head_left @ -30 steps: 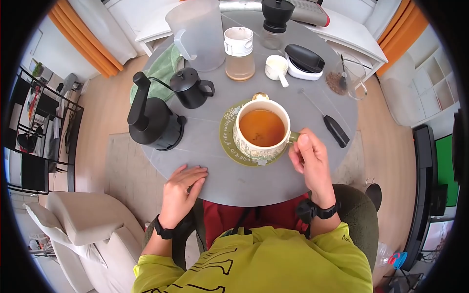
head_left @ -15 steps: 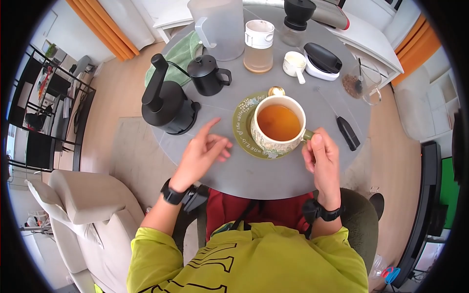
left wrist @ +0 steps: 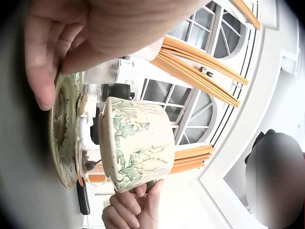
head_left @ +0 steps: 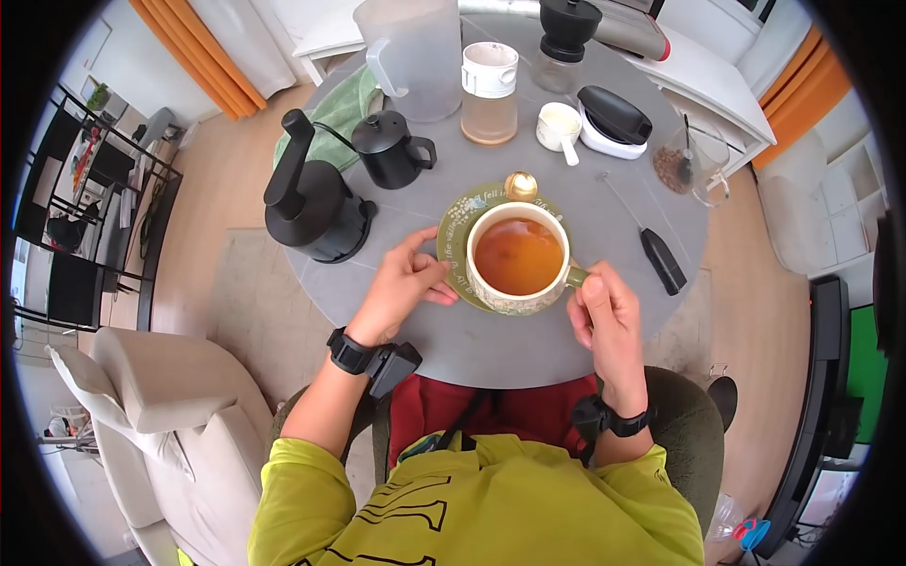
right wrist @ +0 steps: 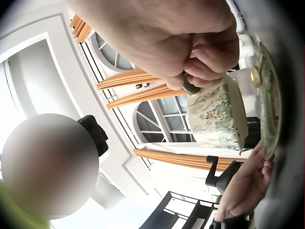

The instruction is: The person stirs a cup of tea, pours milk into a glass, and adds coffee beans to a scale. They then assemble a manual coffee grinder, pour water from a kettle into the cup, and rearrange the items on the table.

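Observation:
My right hand (head_left: 607,316) pinches the green handle of a cream, leaf-patterned cup (left wrist: 138,143) between thumb and curled fingers. Amber tea (head_left: 519,258) fills much of the cup. Both wrist views show a gap between the cup's base and the green lettered saucer (head_left: 456,247) below it. At the saucer's left rim is my left hand (head_left: 394,291), with thumb and fingers closed about the edge. A gold spoon (head_left: 520,186) lies on the saucer's far side, its handle hidden behind the cup.
A black crank-handled canister (head_left: 316,212) and a small black kettle (head_left: 389,151) stand left on the round grey table. Behind are a clear pitcher (head_left: 420,71) and a white-topped glass (head_left: 489,94). A milk frother (head_left: 662,261) lies right, near a glass mug (head_left: 672,170).
My left hand has moved from the table's near edge, up and right, to the saucer's rim. The right hand keeps the cup handle, and the cup now sits nearer the body over the saucer.

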Demonstrator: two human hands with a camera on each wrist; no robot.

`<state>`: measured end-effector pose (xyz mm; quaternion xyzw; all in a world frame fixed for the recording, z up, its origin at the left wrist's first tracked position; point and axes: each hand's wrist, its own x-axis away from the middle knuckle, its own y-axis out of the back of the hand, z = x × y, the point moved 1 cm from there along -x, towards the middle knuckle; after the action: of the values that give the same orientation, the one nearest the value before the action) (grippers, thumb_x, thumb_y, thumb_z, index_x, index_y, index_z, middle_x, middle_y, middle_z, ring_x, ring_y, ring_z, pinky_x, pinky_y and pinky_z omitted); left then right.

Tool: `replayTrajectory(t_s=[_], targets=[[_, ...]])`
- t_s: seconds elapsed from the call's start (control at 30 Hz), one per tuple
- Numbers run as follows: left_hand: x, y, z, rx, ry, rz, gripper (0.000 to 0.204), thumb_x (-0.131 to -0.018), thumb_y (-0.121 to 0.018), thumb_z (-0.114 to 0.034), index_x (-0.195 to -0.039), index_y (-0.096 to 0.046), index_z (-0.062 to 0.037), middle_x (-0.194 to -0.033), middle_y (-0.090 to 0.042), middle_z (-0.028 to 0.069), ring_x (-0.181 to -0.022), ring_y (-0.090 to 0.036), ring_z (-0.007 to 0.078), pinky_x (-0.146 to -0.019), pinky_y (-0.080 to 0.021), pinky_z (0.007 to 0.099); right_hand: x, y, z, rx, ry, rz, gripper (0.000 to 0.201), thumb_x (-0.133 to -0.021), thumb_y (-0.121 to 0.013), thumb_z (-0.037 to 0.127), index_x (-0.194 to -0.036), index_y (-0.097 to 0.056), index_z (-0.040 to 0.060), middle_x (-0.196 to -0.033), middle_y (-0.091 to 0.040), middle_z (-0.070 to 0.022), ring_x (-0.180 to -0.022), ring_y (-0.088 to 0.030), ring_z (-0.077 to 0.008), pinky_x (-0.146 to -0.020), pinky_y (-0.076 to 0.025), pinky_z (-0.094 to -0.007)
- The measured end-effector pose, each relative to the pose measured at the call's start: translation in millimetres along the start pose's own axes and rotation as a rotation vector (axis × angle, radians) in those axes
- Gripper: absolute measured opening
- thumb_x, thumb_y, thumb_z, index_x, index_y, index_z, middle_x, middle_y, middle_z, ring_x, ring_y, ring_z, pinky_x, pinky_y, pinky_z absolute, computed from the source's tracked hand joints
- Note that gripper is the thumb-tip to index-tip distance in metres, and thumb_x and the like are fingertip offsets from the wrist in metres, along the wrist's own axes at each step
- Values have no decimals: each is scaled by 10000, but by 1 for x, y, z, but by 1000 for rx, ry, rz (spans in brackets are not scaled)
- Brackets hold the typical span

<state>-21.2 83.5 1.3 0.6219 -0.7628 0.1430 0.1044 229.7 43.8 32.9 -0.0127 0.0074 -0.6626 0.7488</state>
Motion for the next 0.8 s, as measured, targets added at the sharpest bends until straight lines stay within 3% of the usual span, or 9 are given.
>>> replayTrajectory(t_s=[0.23,0.57,0.8], targets=[[29,-9,2,68,23,-23,476,-890,-517,-5,-1342,-370,28,-820,-643,102,-701,-667,181,-651,-559,278,5,4,0,-54,-55,-4,317,-1008,-457,325,-827,-494,68,-596,-443,35,-494,-345,-14,-429,-255,-183],[54,-13,20,148,86,-15,486,-923,-509,5,-1358,-293,28,-842,-637,129,-726,-676,208,-666,-565,299,18,9,3,-77,-75,25,369,-998,-466,380,-825,-490,55,-572,-427,37,-484,-323,-12,-429,-231,-185],[52,-11,25,167,92,9,475,-931,-514,-5,-1354,-297,4,-853,-641,112,-757,-674,190,-691,-556,297,25,9,8,-31,15,21,430,-975,-491,432,-829,-500,27,-571,-444,21,-466,-326,-16,-421,-237,-196]])
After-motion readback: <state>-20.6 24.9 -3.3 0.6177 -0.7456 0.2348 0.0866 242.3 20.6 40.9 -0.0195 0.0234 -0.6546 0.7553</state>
